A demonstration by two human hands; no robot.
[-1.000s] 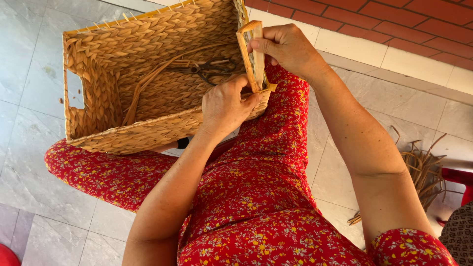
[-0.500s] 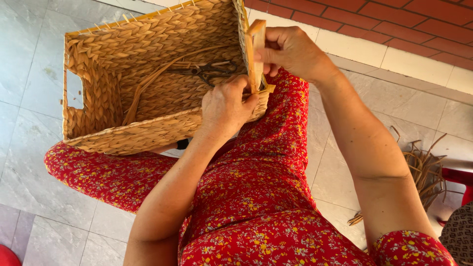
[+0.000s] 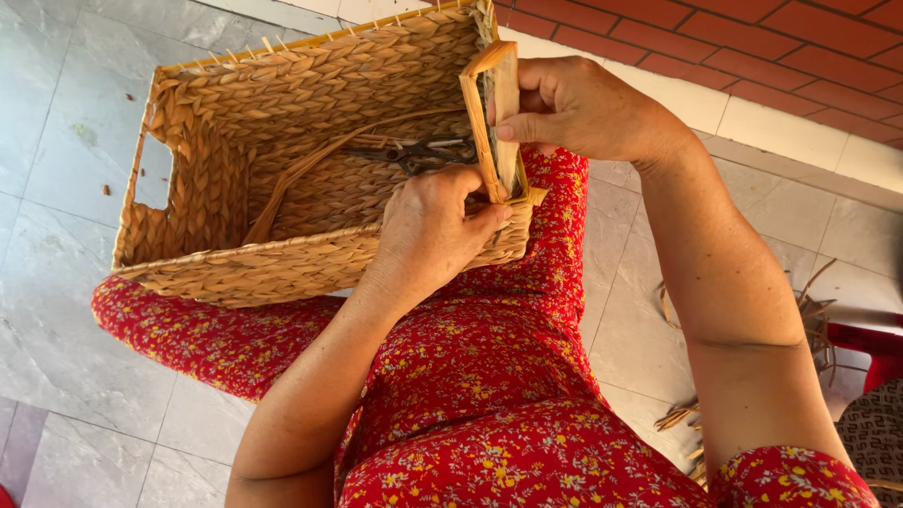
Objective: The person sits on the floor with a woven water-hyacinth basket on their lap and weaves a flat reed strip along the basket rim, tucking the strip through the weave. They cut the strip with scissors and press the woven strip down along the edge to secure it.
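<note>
Grey stone floor tiles [image 3: 56, 122] spread under the scene, with a band of red brick [image 3: 752, 47] running along the far right edge. On the person's lap, over a red flowered garment [image 3: 489, 376], rests a rectangular woven basket [image 3: 282, 160] of pale straw, tipped so its open side faces the camera; a cut-out handle shows in its left wall, and dark scissors [image 3: 419, 155] lie inside near the right end beside a loose strand. At the basket's near right corner a flat strip of dried fibre [image 3: 494, 122] stands up, folded into a narrow loop. The right hand [image 3: 574, 108] pinches this strip closed near its upper part, thumb pressed against its face. The left hand [image 3: 433, 230] is closed over the basket's near rim at the foot of the strip, fingers curled inward, gripping the rim and apparently the strip's lower end, though the exact hold is hidden by the knuckles. More dry fibre scraps [image 3: 809, 320] lie on the floor at the right. Judging from this, the strip looks brittle: a sharp bend at the fold could crack it, and a slack pinch could let it spring loose from the corner. The tilted basket could also slide off the knee, carrying the scissors out with it.
</note>
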